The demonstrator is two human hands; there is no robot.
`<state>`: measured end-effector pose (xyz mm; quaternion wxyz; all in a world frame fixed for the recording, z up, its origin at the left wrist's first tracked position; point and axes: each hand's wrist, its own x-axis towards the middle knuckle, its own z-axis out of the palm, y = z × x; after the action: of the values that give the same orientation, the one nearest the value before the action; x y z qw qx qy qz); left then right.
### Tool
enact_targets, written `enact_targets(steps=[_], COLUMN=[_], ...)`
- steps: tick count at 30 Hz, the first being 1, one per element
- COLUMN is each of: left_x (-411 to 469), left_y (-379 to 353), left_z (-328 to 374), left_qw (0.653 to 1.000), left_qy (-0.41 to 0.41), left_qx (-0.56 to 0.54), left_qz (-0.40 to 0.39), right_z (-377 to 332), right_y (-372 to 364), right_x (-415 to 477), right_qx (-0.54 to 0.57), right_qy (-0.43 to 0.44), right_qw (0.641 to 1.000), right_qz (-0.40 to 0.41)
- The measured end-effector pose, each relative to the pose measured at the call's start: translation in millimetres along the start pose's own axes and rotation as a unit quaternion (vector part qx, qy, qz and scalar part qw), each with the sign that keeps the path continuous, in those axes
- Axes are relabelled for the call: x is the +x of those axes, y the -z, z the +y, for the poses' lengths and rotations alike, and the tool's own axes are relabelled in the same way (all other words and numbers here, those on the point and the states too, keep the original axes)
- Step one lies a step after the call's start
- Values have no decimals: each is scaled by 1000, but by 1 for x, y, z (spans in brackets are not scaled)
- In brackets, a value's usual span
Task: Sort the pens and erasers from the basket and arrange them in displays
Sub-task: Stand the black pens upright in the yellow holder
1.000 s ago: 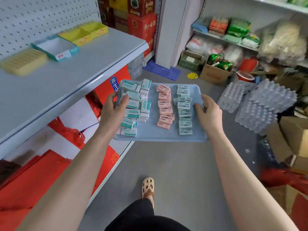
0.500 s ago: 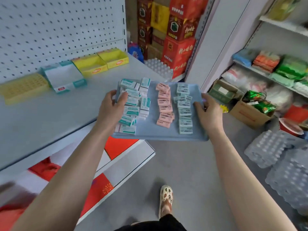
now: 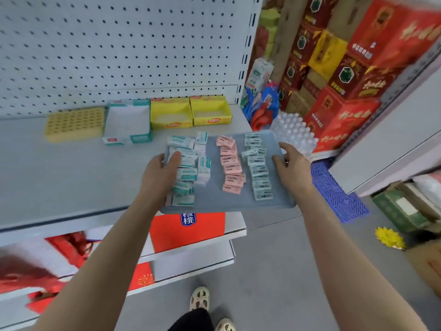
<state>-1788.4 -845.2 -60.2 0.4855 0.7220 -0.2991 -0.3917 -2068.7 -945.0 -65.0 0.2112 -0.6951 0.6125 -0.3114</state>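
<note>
I carry a grey-blue tray (image 3: 214, 199) over the right end of the grey shelf (image 3: 71, 173). My left hand (image 3: 160, 173) grips its left edge, thumb lying on the teal-and-white erasers (image 3: 188, 163). My right hand (image 3: 292, 166) grips the right edge. On the tray a column of pink erasers (image 3: 231, 168) runs down the middle and a column of pale green erasers (image 3: 259, 170) lies on the right. Display boxes stand at the back of the shelf: a yellow grid holder (image 3: 75, 124), a teal-and-white box (image 3: 128, 125) and two yellow boxes (image 3: 191, 113).
A white pegboard (image 3: 119, 48) backs the shelf. Red cartons (image 3: 346, 68) are stacked at the right, with a pack of water bottles (image 3: 293, 132) below them. A blue mat (image 3: 338, 192) and boxes lie on the floor at right. Lower shelves hold red bags (image 3: 188, 230).
The view has swung left toward the shelf. The tray, held in both hands, has come nearer the shelf and now overlaps its right end.
</note>
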Motion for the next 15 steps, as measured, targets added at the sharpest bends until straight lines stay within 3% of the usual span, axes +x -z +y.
enact_targets(steps=[15], left_x=[40], left_y=[-30], left_z=[19], left_qw=[983], left_qy=[37], left_qx=[163], left_qz=[72], right_z=[22], right_y=[-44], right_x=[91], right_qx=[-56], right_qy=[53], right_qw=[995], right_qz=[-59])
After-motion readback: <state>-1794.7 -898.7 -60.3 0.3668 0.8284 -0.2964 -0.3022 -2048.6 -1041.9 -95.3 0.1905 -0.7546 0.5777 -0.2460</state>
